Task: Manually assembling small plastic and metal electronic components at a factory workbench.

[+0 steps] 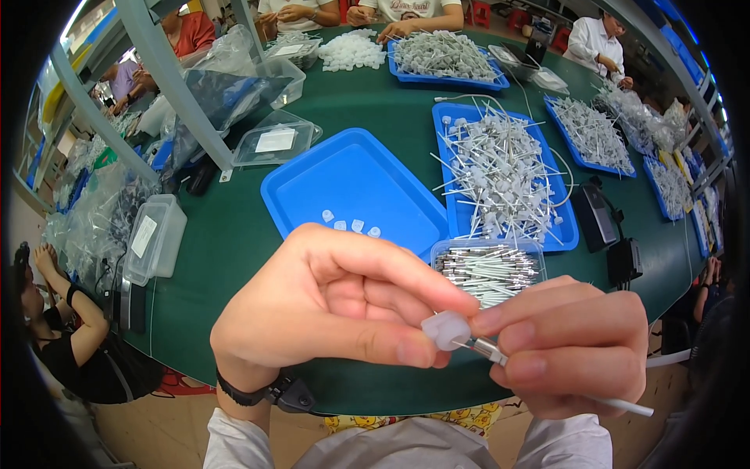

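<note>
Translucent white cap (446, 328) on silver-tipped white rod (547, 379), pinched between hands.

Clear lidded box (154, 238) with white label (144, 236) sat to my left. Another clear box (275, 139) with white rectangular label (275, 141) lay beyond. Clear plastic bags (223, 78) were piled at far left.

Showing as milky, matt plastic: the small cap (445, 328). Gleaming as bright smooth metal: the pin (488, 351) with a white plastic lead. Shining glossy blue plastic: the tray (312, 195). Lying matt green: the worktop (226, 234). Looking clear plastic: the box (154, 238).
</note>
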{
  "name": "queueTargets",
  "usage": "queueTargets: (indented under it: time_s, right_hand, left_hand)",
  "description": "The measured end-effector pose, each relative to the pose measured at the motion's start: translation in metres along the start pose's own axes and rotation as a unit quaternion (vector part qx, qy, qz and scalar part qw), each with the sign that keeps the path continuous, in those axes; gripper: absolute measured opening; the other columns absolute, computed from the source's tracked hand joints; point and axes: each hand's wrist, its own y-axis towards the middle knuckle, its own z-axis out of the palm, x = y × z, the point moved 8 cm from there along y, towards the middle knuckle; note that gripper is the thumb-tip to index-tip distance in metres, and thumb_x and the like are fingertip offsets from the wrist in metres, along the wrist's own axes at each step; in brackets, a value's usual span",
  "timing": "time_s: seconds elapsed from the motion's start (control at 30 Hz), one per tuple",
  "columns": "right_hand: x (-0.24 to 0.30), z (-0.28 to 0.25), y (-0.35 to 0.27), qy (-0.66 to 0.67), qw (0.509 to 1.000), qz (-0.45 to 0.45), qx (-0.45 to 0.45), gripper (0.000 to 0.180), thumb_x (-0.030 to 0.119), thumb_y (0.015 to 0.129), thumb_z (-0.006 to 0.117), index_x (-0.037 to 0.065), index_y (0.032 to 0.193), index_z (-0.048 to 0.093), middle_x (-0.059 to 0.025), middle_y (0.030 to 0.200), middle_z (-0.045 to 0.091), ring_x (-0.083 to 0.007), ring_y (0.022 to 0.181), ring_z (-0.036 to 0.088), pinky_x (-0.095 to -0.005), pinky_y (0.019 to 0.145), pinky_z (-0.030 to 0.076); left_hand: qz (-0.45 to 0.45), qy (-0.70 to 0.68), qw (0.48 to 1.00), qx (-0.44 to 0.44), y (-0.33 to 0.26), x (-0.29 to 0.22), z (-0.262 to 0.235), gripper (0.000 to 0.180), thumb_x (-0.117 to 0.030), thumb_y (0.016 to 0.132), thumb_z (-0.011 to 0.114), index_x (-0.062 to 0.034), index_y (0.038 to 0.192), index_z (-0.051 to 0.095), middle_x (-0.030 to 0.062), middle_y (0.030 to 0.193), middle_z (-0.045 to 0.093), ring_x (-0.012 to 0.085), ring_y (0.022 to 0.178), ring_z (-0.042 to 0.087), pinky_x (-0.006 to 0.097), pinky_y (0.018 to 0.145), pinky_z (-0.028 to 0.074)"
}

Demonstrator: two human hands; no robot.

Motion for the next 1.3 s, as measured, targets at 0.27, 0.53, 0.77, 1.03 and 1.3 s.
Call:
queueTargets:
  time_s: [0.27, 0.53, 0.77, 1.03, 1.3]
  right_hand:
    - [-0.001, -0.002, 0.002, 0.037, 0.999, -0.008, 0.032, 0.009, 0.000, 0.074, 0.062, -0.002, 0.080, 0.056, -0.0158, 0.081, 0.055, -0.0283, 0.064, 0.063, -0.0319, 0.055, 0.054]
    - [-0.003, -0.001, 0.001, 0.059, 0.998, -0.008, 0.038, 0.006, 0.003, 0.080, 0.057, -0.003, 0.080, 0.055, -0.0170, 0.080, 0.055, -0.0285, 0.062, 0.062, -0.0332, 0.055, 0.055]
    - [-0.001, -0.001, 0.005, 0.053, 0.997, -0.005, 0.060, 0.010, 0.006, 0.083, 0.054, -0.003, 0.080, 0.054, -0.0176, 0.081, 0.055, -0.0286, 0.064, 0.062, -0.0336, 0.057, 0.055]
    - [-0.002, 0.001, 0.001, 0.069, 0.996, -0.029, 0.052, 0.007, 0.002, 0.079, 0.057, -0.004, 0.082, 0.055, -0.0176, 0.083, 0.055, -0.0290, 0.064, 0.063, -0.0334, 0.057, 0.055]
    - [-0.004, 0.008, 0.003, 0.042, 0.993, -0.037, 0.103, 0.014, -0.002, 0.071, 0.065, -0.001, 0.082, 0.056, -0.0147, 0.083, 0.056, -0.0250, 0.064, 0.062, -0.0298, 0.054, 0.054]
  left_hand:
    - [-0.010, -0.001, 1.000, 0.001, 0.002, -0.001, 0.003, 0.033, 0.011, 0.059, 0.071, 0.0131, 0.090, 0.059, 0.0266, 0.088, 0.057, 0.0297, 0.070, 0.063, 0.033, 0.062, 0.055]
    - [-0.023, -0.003, 1.000, 0.004, 0.004, 0.001, 0.002, 0.034, 0.012, 0.058, 0.071, 0.0140, 0.090, 0.059, 0.0262, 0.088, 0.057, 0.0298, 0.070, 0.062, 0.033, 0.062, 0.054]
    - [-0.041, -0.009, 0.999, -0.001, 0.002, 0.004, 0.001, 0.032, 0.014, 0.059, 0.068, 0.0153, 0.089, 0.058, 0.0267, 0.087, 0.057, 0.0306, 0.071, 0.062, 0.034, 0.062, 0.055]
    - [-0.027, -0.007, 1.000, -0.011, 0.000, 0.004, 0.001, 0.031, 0.016, 0.057, 0.069, 0.0149, 0.086, 0.057, 0.0263, 0.085, 0.057, 0.0304, 0.071, 0.062, 0.035, 0.062, 0.055]
    - [-0.015, 0.017, 0.998, -0.052, -0.003, 0.000, 0.003, 0.032, 0.015, 0.053, 0.072, 0.0128, 0.082, 0.060, 0.0208, 0.077, 0.059, 0.0219, 0.066, 0.061, 0.027, 0.059, 0.052]
